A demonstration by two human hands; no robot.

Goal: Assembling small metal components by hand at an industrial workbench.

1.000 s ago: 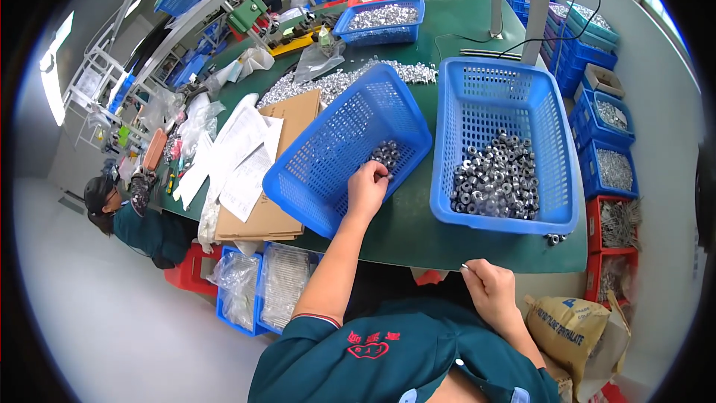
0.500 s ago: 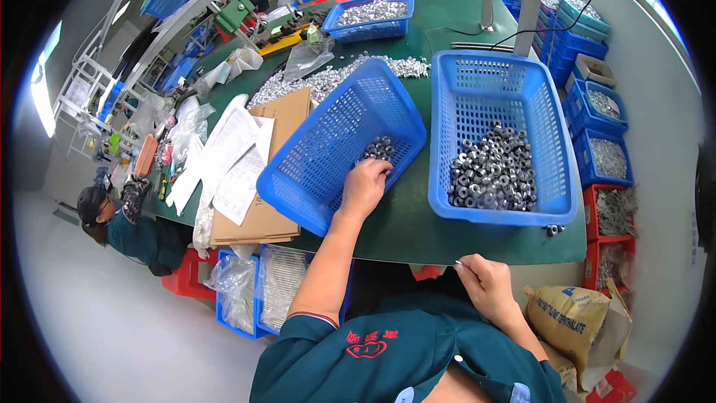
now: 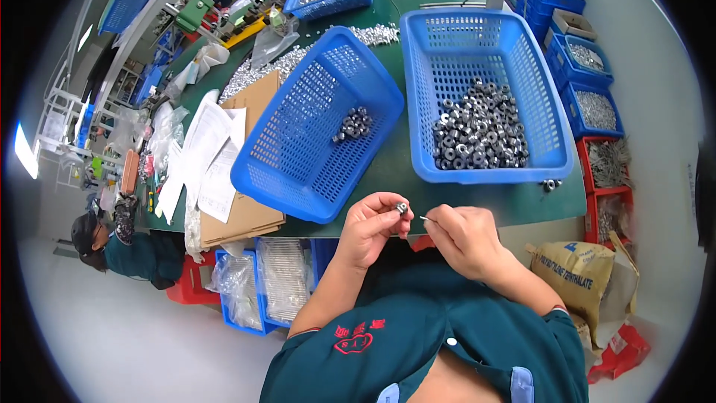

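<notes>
My left hand (image 3: 374, 225) holds a small metal nut (image 3: 402, 208) between its fingertips, just in front of the green table's near edge (image 3: 514, 209). My right hand (image 3: 464, 237) pinches a thin metal pin (image 3: 427, 218) whose tip points at the nut, a short gap apart. Beyond the hands, a tilted blue basket (image 3: 317, 123) holds a small cluster of nuts (image 3: 354, 123). Next to it on the right, a second blue basket (image 3: 485, 97) holds a large heap of nuts (image 3: 477, 134).
Papers (image 3: 205, 153) lie on a cardboard sheet (image 3: 246, 209) to the left. Loose metal parts (image 3: 298, 60) are scattered behind the baskets. Blue and red bins (image 3: 597, 112) stand at the right, a printed sack (image 3: 589, 276) on the floor, and another person (image 3: 127, 246) sits at the left.
My left hand came out of the tilted basket toward me with a nut. My right hand rose to meet it with the pin. The view has dipped closer to the table.
</notes>
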